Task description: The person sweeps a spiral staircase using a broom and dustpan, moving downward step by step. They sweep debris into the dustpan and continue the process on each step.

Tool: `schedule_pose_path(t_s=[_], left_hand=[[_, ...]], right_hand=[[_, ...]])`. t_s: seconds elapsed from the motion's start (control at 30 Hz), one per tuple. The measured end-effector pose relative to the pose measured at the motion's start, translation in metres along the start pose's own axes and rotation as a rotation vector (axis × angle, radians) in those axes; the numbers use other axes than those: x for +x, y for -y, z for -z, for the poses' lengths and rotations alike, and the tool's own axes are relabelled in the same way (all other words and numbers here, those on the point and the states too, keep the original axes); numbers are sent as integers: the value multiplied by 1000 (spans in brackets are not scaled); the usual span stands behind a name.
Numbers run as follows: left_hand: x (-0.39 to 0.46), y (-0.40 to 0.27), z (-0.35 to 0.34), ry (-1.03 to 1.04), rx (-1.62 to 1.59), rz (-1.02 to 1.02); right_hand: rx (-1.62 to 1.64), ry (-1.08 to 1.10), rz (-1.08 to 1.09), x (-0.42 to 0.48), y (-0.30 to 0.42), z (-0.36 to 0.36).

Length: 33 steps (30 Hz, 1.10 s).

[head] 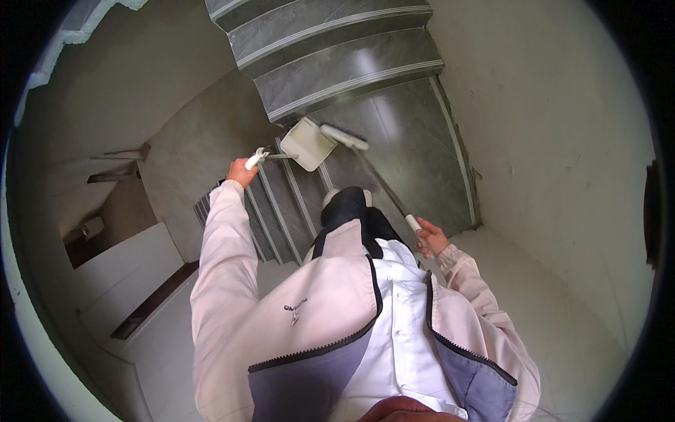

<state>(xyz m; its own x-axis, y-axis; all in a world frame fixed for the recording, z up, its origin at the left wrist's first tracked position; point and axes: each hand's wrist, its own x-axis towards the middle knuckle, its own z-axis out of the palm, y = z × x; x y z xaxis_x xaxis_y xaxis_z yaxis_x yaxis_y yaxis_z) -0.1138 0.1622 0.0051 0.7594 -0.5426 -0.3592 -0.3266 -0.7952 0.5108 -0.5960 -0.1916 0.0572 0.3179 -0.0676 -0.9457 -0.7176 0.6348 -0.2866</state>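
Observation:
My left hand (243,172) grips the white top end of a long-handled dustpan's handle (257,158). The pale dustpan (306,147) is at the far end of that handle, over the landing's edge beside the descending steps. In my right hand (432,237) is the white grip of a broom (414,223), its grey stick slanting away from me. The white broom head (344,137) lies at the dustpan's right side, bristles facing away, partly overlapping the pan. Whether the bristles touch the pan's floor I cannot tell.
Grey tiled stairs (343,58) with pale striped nosings rise ahead of me from a tiled landing (411,137). More steps (274,205) descend on the left. A plain wall (538,132) stands on the right. My shoes (368,198) are near the landing's edge.

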Motion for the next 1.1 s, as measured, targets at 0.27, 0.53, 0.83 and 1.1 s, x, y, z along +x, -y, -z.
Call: schedule_pose_path(t_s=[0.27,0.53,0.83,1.1], left_hand=[[-9,4,4,25,-3,-16],[-65,59,62,-3,-86,-172],[-135,110,74,54,-32,-110],[-119,136,48,66,-21,-232]], right_hand=[[110,-240,313,100,7,53],[31,-379,492,236,22,28],[-540,-393,448,183,-96,-119],[-1078,-306,670,101,-151,-179]])
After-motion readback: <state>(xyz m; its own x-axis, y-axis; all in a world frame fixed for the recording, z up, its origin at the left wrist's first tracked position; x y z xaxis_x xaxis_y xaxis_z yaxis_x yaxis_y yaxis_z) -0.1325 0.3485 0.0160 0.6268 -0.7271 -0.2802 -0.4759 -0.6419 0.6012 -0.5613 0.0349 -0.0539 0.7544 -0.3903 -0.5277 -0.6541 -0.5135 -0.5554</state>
